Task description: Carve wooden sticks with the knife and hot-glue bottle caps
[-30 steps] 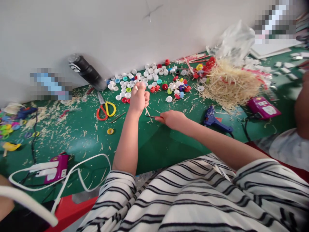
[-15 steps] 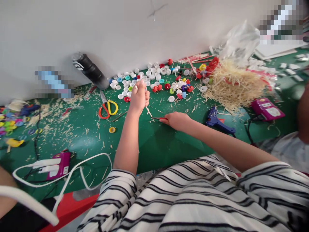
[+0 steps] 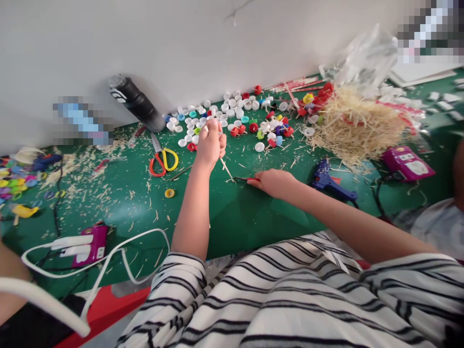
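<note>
My left hand (image 3: 210, 145) is closed in a fist around a thin wooden stick (image 3: 226, 168), which points down and to the right toward the tabletop. Something white shows at the top of this fist, partly hidden by the fingers. My right hand (image 3: 273, 182) grips a slim red-handled knife (image 3: 253, 179), its dark, narrow blade reaching left to the stick's lower tip. Whether blade and tip touch is too small to tell. Pale wood shavings lie around the tip on the green table (image 3: 232, 220).
Bottle caps (image 3: 230, 113) crowd the back, beside a heap of wood sticks (image 3: 357, 126). Scissors (image 3: 163, 157) and a yellow cap (image 3: 169, 193) lie left, a blue glue gun (image 3: 331, 183) right. A black bottle (image 3: 136, 104) stands behind. A white cable (image 3: 125, 249) loops from a purple power strip (image 3: 94, 245).
My right hand and the knife have shifted slightly right, and a bit more of the stick shows below my left fist. The whole view has drifted slightly.
</note>
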Tool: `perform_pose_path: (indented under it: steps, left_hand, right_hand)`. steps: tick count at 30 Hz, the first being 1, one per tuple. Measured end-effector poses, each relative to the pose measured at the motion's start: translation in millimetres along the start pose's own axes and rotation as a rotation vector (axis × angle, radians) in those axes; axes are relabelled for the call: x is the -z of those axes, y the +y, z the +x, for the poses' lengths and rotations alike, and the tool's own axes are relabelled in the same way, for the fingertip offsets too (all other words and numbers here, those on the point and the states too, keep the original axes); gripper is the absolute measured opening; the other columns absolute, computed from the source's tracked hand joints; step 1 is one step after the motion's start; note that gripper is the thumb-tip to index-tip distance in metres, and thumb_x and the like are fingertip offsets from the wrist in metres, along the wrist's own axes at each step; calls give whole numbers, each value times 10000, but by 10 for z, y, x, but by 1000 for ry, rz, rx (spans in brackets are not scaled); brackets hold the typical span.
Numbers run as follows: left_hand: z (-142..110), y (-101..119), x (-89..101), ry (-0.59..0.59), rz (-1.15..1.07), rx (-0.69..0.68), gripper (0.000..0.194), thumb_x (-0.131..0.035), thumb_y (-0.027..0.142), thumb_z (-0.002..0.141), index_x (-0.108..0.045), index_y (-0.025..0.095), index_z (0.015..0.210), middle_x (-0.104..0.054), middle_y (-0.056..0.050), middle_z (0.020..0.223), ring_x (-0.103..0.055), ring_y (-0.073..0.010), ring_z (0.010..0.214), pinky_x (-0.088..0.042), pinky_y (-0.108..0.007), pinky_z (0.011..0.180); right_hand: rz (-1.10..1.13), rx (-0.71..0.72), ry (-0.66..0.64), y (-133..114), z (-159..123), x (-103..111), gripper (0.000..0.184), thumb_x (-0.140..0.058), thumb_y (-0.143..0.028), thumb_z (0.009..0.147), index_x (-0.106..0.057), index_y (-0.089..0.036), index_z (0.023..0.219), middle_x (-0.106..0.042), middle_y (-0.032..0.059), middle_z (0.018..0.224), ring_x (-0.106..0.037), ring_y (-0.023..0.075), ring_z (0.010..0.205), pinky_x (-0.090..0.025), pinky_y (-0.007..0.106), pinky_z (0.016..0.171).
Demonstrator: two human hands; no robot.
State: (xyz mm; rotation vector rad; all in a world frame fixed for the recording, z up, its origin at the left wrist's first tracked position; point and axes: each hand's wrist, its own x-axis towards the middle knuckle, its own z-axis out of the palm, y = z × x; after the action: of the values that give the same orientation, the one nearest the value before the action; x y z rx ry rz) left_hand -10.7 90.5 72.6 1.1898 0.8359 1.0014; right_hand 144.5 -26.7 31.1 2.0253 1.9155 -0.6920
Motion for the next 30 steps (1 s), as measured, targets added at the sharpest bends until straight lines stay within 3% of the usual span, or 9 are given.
perform_pose_path:
  steps: [7,17,28,30]
  left_hand:
    - [-26,21,20,-105,-21,36,390,-509,637,940,-476,249,965,-215,127,492,-125,-47,356,-64,-200,378]
    - [-108,97,90,-422,-10,112,363,-548,591,938,-440,257,1030,-337,102,578,-227,-34,397,-132,-174,417]
    - [-92,68,45,-410,7,88,341,-515,573,963,-374,263,952,-294,106,570,-173,-38,395,-97,-187,429]
    - [-81,53,38,-353,-20,61,359,-533,585,950,-368,267,948,-275,117,547,-151,-36,385,-81,-180,421]
  right_hand:
    - [-10,51,30,65,-117,-15,633,-246,-660,1007,-687,-214,1088,-744,142,1002,-709,317,943,-517,377,731]
    - [-82,115,127,-140,-2,188,653,-235,-674,1006,-682,-206,1095,-744,148,990,-709,317,942,-478,350,712]
    - [-39,92,50,-177,110,207,672,-223,-674,1007,-692,-216,1152,-739,172,1085,-696,327,1052,-518,402,815]
    - [-28,101,49,-172,116,204,671,-226,-670,1009,-692,-213,1164,-738,177,1094,-698,325,1055,-523,406,827]
